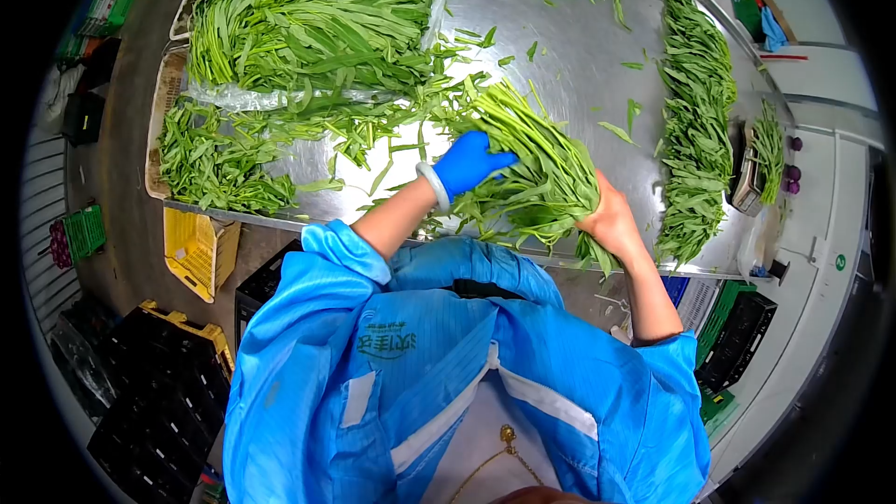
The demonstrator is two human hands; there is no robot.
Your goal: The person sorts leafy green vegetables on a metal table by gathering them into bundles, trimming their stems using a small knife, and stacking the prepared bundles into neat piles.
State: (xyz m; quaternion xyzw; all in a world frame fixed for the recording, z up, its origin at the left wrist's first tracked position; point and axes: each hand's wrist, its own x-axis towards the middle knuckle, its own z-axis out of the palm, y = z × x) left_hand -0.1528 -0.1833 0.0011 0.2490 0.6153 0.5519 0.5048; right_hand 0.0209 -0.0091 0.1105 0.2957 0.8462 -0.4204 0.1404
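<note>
A bunch of water spinach (537,163) is held over the metal table in front of my body, its cut stems pointing up and left. My right hand (611,215), bare, wraps round the leafy end on the right. My left hand (471,166), in a blue glove with a pale band at the wrist, is closed against the bunch's left side; some of its fingertips are hidden among the leaves. Loose leaves and short stem pieces (378,154) lie scattered left of the bunch.
A large heap of greens (317,19) in a plastic-lined crate fills the back left. Neat greens rows (695,131) lie on the right, near a small scale-like stand (749,173) bearing more greens. A yellow crate (201,252) stands below the metal table's (579,47) left edge.
</note>
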